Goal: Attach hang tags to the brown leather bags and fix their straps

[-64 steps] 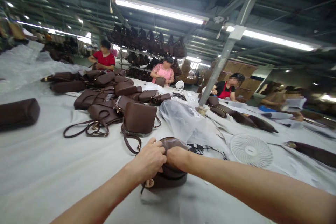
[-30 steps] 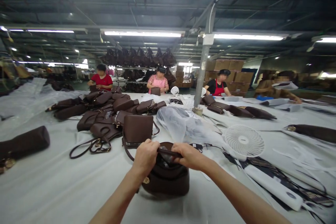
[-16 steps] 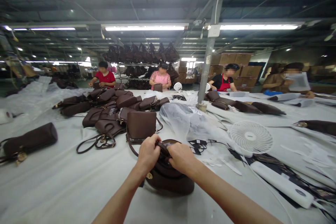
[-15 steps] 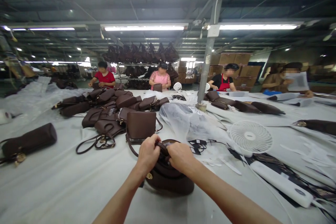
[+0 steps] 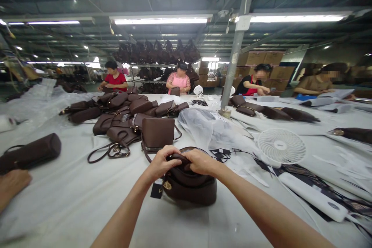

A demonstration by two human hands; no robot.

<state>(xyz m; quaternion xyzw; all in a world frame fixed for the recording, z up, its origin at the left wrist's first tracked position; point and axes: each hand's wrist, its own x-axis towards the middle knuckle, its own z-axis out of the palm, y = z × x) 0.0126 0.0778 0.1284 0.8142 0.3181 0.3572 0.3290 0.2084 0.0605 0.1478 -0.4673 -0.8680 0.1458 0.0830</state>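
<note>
A dark brown handbag (image 5: 192, 192) stands on the white-covered table in front of me, its top open. My left hand (image 5: 163, 162) is closed on brown leather at the bag's mouth, thumb on top. Close beside it, my right hand (image 5: 200, 161) pinches the same part from the other side; whether this is a strap or the rim I cannot tell. A gold charm (image 5: 167, 185) and a black tag (image 5: 156, 190) hang at the bag's left side. Just behind stands a boxy brown bag (image 5: 158, 132) with a strap.
Beyond lies a heap of brown bags (image 5: 124, 104). Clear plastic (image 5: 203, 124), a metal post (image 5: 231, 73) and a white fan (image 5: 281, 146) are to the right. At far left, another person's hand (image 5: 16, 186) is near a brown bag (image 5: 31, 152). Several people work across the table.
The handbag's mouth has widened and the black tag shows more. Both my hands keep their hold, shifted slightly. Another person's hand has come in at the left edge.
</note>
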